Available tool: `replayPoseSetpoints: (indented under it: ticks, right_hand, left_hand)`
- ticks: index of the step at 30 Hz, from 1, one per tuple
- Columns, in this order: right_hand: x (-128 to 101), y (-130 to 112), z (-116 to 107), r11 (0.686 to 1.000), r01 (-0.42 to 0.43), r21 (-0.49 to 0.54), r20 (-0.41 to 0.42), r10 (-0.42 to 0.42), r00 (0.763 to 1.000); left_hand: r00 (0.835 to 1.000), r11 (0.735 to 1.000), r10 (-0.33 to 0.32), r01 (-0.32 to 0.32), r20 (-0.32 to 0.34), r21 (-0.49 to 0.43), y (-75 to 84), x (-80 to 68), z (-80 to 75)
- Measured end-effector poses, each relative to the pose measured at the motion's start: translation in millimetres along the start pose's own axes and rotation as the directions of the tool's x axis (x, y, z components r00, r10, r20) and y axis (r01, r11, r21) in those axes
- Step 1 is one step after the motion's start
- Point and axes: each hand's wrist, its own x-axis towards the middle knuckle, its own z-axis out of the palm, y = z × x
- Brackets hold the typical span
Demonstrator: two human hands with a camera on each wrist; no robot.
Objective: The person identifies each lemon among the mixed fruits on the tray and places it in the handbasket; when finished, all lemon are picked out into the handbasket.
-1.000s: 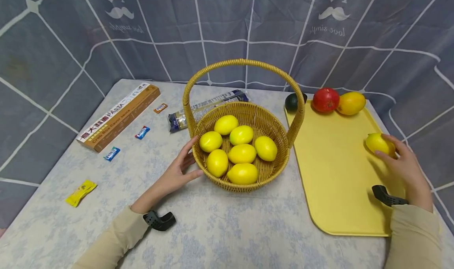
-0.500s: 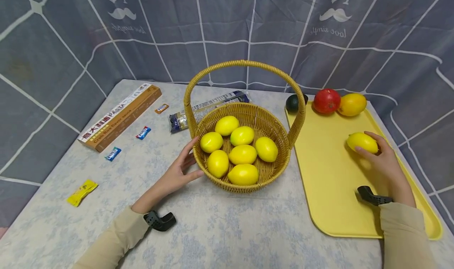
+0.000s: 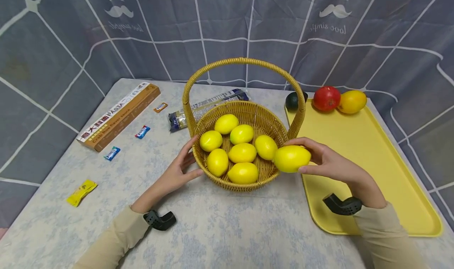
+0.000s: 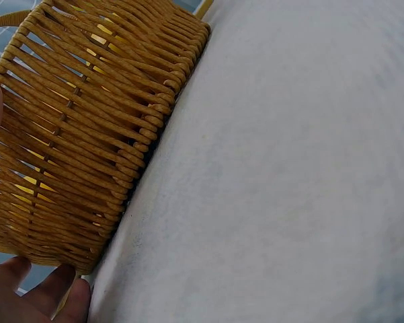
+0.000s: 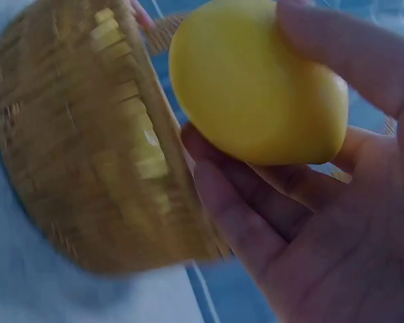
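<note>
Yellow dominates: seven lemons point(image 3: 242, 153) lie inside the wicker basket point(image 3: 244, 184), and an eighth lemon point(image 3: 292, 158) is grasped in the right hand point(image 3: 331, 164), thumb on top and fingers curled underneath, just at the basket's right rim, above the gap between basket and tray. The right wrist view shows the same lemon point(image 5: 255, 84) cradled by fingers point(image 5: 235, 202) close to the woven wall point(image 5: 87, 148).

The left hand point(image 3: 176, 174) is relaxed and released, its straight fingers touching the basket's left side; the left wrist view shows fingertips point(image 4: 44, 296) against the weave point(image 4: 87, 134). The basket has one arched handle point(image 3: 244, 62) and stands on the bench point(image 3: 227, 229), which is covered with a pale floral cloth.

To the right lies one yellow tray point(image 3: 376, 158). At its far edge sit one red fruit point(image 3: 326, 98) and one orange-yellow fruit point(image 3: 352, 101), touching each other; one dark green fruit point(image 3: 293, 101) rests just beside the tray's far left corner.

On the left of the bench are one long brown box point(image 3: 118, 115), printed "PASTA" and "Crab Roe flavor sauce" with Chinese characters; one clear packet with dark ends point(image 3: 205, 107) behind the basket; and five small wrapped sweets: two blue point(image 3: 142, 132), point(image 3: 112, 153), one orange point(image 3: 160, 107), one yellow point(image 3: 81, 192), their print too small to read. That makes four, not five.

The grey backdrop point(image 3: 227, 25) carries two moustache motifs, their lettering mirrored.
</note>
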Motion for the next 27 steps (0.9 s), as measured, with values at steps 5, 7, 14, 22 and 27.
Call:
replayPoseSetpoints:
  ticks: [5,7,14,22,27]
  right_hand:
    - [30.5,0.0,13.3,0.979,-0.014,-0.205,0.016,0.018,1.000]
    - [40.6,1.2,17.6,0.960,-0.007,-0.279,0.019,0.013,1.000]
    - [61.6,2.2,28.2,0.941,0.006,-0.339,0.070,0.019,0.997]
    - [56.2,-9.5,19.9,0.883,-0.029,-0.469,0.141,0.107,0.984]
    - [56.4,-15.6,16.0,0.852,0.026,-0.523,0.178,0.080,0.981]
  left_hand:
    - [1.000,1.000,0.009,-0.009,0.005,0.002,-5.7,1.3,0.9]
    - [1.000,1.000,0.001,-0.001,0.002,0.002,-6.0,1.2,1.3]
    - [1.000,1.000,0.002,-0.002,0.001,0.003,-7.6,-0.5,1.3]
    - [1.000,1.000,0.009,-0.009,0.000,0.002,-4.7,3.1,3.3]
    - [1.000,1.000,0.001,-0.001,-0.007,0.006,-2.7,5.4,3.5]
